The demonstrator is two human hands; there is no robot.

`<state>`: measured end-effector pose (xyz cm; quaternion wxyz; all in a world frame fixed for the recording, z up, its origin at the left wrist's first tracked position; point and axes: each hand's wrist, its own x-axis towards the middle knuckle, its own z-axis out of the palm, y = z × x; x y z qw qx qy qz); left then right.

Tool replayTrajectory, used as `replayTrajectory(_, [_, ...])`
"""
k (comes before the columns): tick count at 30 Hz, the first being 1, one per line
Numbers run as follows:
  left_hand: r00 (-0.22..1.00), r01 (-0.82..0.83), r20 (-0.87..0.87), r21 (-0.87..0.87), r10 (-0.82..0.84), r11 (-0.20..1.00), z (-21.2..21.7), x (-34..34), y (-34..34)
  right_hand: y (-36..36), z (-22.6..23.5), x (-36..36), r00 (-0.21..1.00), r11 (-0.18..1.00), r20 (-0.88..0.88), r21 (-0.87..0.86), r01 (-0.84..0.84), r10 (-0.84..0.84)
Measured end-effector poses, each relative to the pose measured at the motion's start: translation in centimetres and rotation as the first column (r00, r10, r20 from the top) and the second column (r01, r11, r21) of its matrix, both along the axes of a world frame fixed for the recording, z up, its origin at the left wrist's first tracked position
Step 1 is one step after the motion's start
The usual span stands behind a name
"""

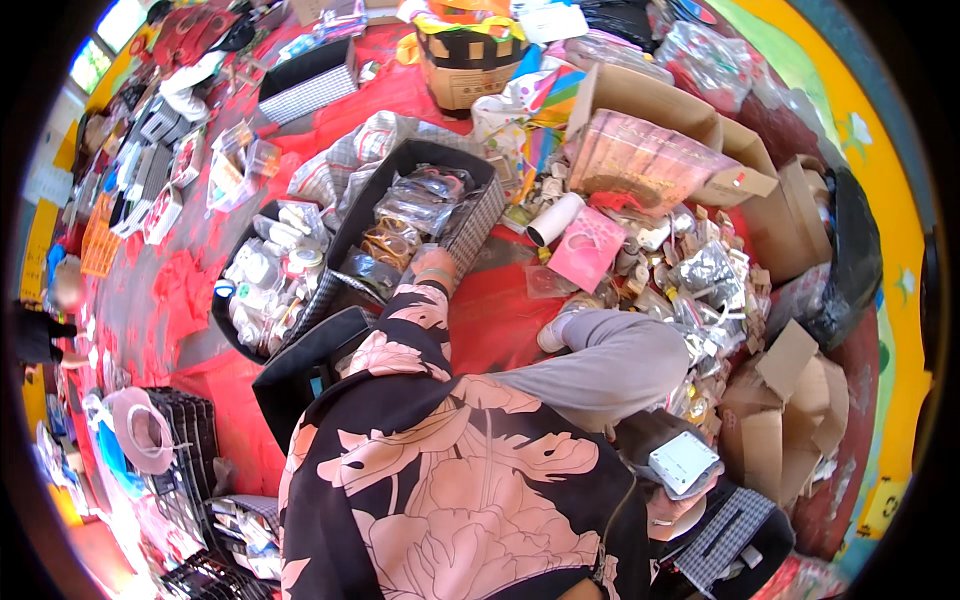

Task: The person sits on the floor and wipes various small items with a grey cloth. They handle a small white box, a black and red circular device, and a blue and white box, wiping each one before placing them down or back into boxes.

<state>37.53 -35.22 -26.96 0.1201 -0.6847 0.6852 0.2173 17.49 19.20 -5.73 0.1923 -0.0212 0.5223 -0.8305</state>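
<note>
My left hand (432, 262) reaches into a long black fabric box with a checked side (472, 228); its fingers are hard to make out among the contents. Around it lie clear plastic bags of small goods (425, 190), some with yellow-orange pieces (390, 240). Low at the right, by my hip, my right hand (680, 508) is closed on a flat white rectangular case (684, 463) with rounded corners. Under that hand stands another black box with a checked flap (722, 535).
Left of the long box is a second box of white bagged items (268, 275). A heap of small parts (690, 290), a pink card (587, 248) and cartons (785, 415) lie to my right. Black crates (185, 440) stand at left. Another person (45, 335) is at the far left.
</note>
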Motion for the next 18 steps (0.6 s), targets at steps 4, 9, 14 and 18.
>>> replayTrajectory(4, [0.978,0.064,-0.147,-0.47,-0.15,0.88,3.3,-3.0,2.9,0.8,2.9,0.0,0.899,0.959,-0.423,0.192,0.209,-0.111])
replayTrajectory(9, [0.404,0.246,-0.531,-0.721,-0.745,0.648,15.2,-9.6,9.0,0.4,4.4,-1.2,0.92,0.974,-0.324,-0.026,0.226,-0.222])
replayTrajectory(14, [-0.476,0.537,-0.521,-0.81,-0.708,0.235,26.8,-13.7,24.5,-2.6,5.0,-0.7,0.977,0.903,0.0,-0.38,0.198,-0.214])
replayTrajectory(18, [-0.7,0.576,-0.484,-0.817,-0.525,-0.014,27.7,-16.9,32.7,-1.5,3.2,0.5,0.994,0.888,0.105,-0.451,0.085,-0.042])
